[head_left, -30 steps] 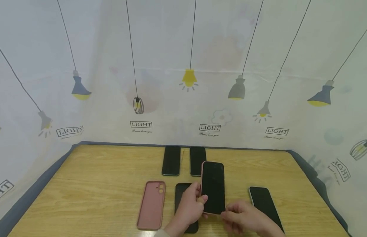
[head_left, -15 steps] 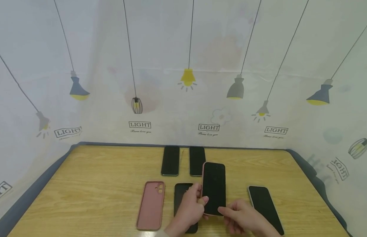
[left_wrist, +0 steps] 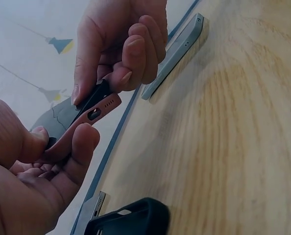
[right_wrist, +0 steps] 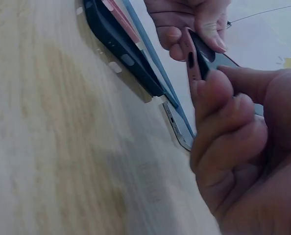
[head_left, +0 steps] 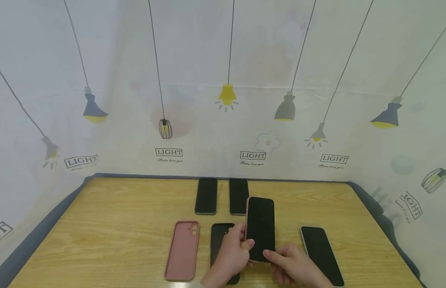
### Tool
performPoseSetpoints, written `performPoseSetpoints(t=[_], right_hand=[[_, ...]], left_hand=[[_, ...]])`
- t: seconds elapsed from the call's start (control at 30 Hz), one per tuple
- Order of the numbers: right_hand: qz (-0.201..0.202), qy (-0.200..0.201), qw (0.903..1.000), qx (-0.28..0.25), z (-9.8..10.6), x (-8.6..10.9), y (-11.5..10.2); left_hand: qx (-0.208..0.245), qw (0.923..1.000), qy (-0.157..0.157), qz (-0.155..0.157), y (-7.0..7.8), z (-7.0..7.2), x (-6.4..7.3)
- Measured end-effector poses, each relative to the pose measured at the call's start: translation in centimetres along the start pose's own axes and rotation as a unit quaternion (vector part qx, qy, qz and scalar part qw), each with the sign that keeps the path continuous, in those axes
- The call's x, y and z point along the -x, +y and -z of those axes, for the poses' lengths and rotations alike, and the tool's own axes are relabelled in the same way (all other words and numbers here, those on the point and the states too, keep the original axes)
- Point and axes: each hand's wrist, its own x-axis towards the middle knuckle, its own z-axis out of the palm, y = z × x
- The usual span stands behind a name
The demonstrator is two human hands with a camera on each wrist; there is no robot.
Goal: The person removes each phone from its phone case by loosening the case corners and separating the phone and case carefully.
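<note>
My left hand grips a smartphone with a black screen, in a pink phone case, by its left side above the table. The thumb lies over the screen's edge. At the lower right corner my right hand pinches the phone, thumb on the screen and curled fingers by the case. In the left wrist view, the phone's corner stands proud of the case's bottom edge there. Below my left forearm lies a black phone case, partly hidden. Another pink phone case, inside up, lies left of it.
A silver-edged phone lies on the table right of my right hand. Two dark phones, a left one and a right one, lie near the back edge. A curtain printed with lamps surrounds the wooden table.
My right thumb has moved from the phone's lower right edge onto the screen's corner. The left hand keeps its grip. The head view has shifted slightly.
</note>
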Motion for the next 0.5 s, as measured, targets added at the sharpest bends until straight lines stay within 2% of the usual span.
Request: performPoseSetpoints(t=[0.23,0.5], right_hand=[[0.009,0.054,0.9983,0.021,-0.32,0.03,0.25],[0.040,0.064,0.9970,0.014,0.04,0.29,0.23]], left_hand=[[0.008,0.9999,0.010,0.007,0.01,0.07,-0.03],[0.011,0.9994,0.004,0.033,-0.21,0.05,0.01]])
